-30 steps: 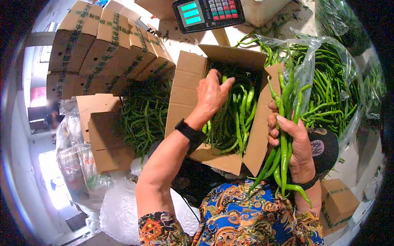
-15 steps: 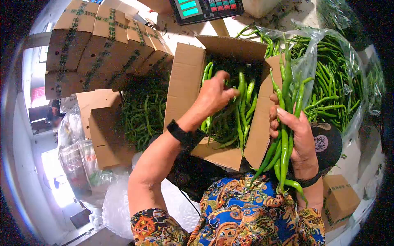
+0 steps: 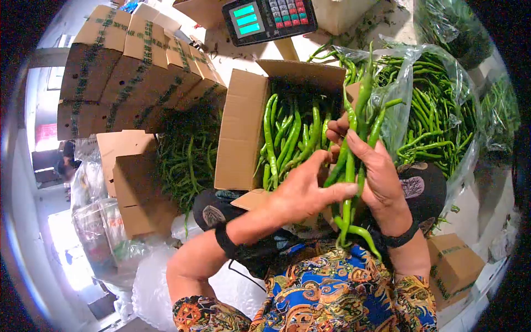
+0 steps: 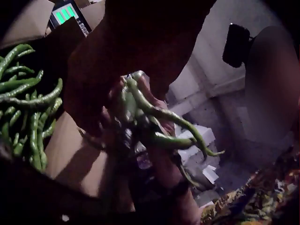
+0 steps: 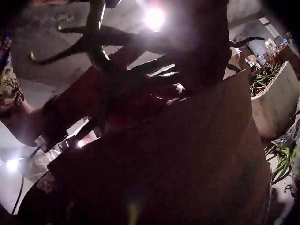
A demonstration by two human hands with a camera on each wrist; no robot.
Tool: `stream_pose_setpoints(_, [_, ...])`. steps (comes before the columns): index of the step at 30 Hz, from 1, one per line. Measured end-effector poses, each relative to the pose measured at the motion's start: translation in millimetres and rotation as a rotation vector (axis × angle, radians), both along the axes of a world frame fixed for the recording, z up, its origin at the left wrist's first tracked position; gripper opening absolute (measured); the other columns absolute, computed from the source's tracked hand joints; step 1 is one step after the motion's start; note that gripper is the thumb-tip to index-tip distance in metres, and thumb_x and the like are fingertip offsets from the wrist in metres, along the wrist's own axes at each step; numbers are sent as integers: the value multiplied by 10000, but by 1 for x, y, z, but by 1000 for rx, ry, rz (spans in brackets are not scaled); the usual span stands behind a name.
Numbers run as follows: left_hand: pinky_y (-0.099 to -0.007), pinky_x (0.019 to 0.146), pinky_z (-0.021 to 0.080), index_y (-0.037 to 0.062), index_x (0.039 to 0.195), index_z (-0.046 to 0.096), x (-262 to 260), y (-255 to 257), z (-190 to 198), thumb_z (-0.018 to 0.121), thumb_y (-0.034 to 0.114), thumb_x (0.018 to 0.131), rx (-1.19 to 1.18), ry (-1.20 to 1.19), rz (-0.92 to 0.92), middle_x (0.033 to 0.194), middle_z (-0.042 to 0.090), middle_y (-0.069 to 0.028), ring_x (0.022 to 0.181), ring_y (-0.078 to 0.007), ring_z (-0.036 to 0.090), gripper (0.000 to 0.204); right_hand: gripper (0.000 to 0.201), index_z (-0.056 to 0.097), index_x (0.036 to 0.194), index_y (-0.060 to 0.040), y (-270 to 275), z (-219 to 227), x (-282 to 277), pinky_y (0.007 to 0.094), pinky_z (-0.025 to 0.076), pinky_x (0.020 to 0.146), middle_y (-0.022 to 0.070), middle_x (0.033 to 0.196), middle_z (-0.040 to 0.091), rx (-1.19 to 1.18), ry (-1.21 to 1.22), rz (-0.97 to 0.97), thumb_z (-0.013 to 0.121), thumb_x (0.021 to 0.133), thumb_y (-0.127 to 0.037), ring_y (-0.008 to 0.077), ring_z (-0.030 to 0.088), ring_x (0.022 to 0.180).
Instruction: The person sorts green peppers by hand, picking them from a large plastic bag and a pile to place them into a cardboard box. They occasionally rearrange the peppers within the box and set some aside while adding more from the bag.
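Note:
My right hand (image 3: pixel 381 177) grips a bunch of long green chili peppers (image 3: pixel 362 97) upright, over the right side of an open cardboard box (image 3: pixel 238 127). The left hand (image 3: pixel 298 193) has come to the lower part of this bunch, its thumb across the front and its fingers on the far side, partly hidden. Inside the box lie more green chili peppers (image 3: pixel 290 135), roughly lengthwise. In the dim left wrist view, curved pepper tips (image 4: pixel 183 122) stick out beside the hands. The right wrist view shows dark peppers (image 5: pixel 96 40) above a cardboard flap (image 5: pixel 178 154).
A clear plastic bag of green chili peppers (image 3: pixel 437 110) lies to the right. Digital scale (image 3: pixel 268 19) stands behind the box. Stacked cartons (image 3: pixel 138 61) and a pile of darker peppers (image 3: pixel 188 155) are at left. A small carton (image 3: pixel 453 268) sits at lower right.
My left hand has left the inside of the box and moved right and toward me, onto the bunch. More peppers in the box now show. The right hand still holds the bunch.

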State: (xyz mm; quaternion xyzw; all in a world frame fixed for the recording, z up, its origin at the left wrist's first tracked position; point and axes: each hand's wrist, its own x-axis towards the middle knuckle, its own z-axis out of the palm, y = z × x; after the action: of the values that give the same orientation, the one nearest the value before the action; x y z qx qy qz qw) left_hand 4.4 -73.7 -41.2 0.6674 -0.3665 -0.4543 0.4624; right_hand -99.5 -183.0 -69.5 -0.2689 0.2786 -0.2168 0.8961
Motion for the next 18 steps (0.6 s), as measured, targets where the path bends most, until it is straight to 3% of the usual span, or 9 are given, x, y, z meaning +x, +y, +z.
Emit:
stream_pose_setpoints(1, [-342, 801, 486, -40, 1124, 527, -2, 4, 0, 717, 305, 812, 151, -23, -12, 1000, 618, -162, 917, -207, 592, 502, 327, 506, 1224, -21, -1, -2, 0, 318, 457, 916, 74, 1150, 582, -35, 1, 47, 565, 935, -162, 158, 548, 1072])
stream_pose_setpoints(2, [-342, 801, 486, -40, 1124, 527, -4, 6, 0, 717, 305, 812, 140, -31, -7, 1000, 618, -162, 917, -207, 592, 502, 327, 506, 1224, -21, 1, -4, 0, 318, 457, 916, 74, 1150, 582, -47, -8, 52, 565, 935, -162, 158, 548, 1072])
stream_pose_setpoints(4, [-356, 921, 430, -21, 1188, 494, -6, 11, -1, 683, 367, 810, 249, 107, 22, 1068, 574, -179, 1025, -235, 540, 574, 342, 502, 1237, -19, 7, -7, 5, 329, 436, 945, 72, 1167, 579, -108, 74, 53, 569, 929, -153, 171, 543, 1085])
stream_pose_setpoints(6, [-317, 851, 459, -25, 1175, 497, -5, 20, -6, 677, 292, 820, 153, -113, 56, 1025, 594, -121, 966, -173, 554, 509, 417, 481, 1255, -7, 9, -4, 5, 343, 425, 972, 89, 1187, 575, -106, 38, 114, 615, 894, -167, 192, 546, 1096])
stream_pose_setpoints(10, [-320, 888, 440, -14, 1175, 498, 1, 28, 5, 689, 289, 822, 188, 91, 85, 1069, 581, -127, 999, -172, 541, 503, 468, 481, 1250, -8, 15, 0, 2, 354, 444, 956, 99, 1186, 573, -31, -10, 237, 662, 839, -141, 201, 549, 1093])
stream_pose_setpoints(15, [-362, 937, 418, -5, 1220, 451, -7, 32, -5, 682, 313, 824, 102, 17, 83, 1124, 557, -189, 1084, -269, 532, 558, 391, 528, 1200, 1, 19, 5, 4, 344, 447, 941, 100, 1158, 578, -89, 117, 280, 624, 848, -138, 195, 559, 1062])
stream_pose_setpoints(18, [-359, 922, 436, -1, 1266, 428, 0, 34, -6, 660, 265, 860, 122, 20, 9, 1122, 560, -175, 1055, -249, 550, 538, 390, 529, 1195, 24, 19, 5, 7, 361, 427, 971, 125, 1155, 582, -127, 154, 274, 587, 842, -132, 216, 561, 1077])
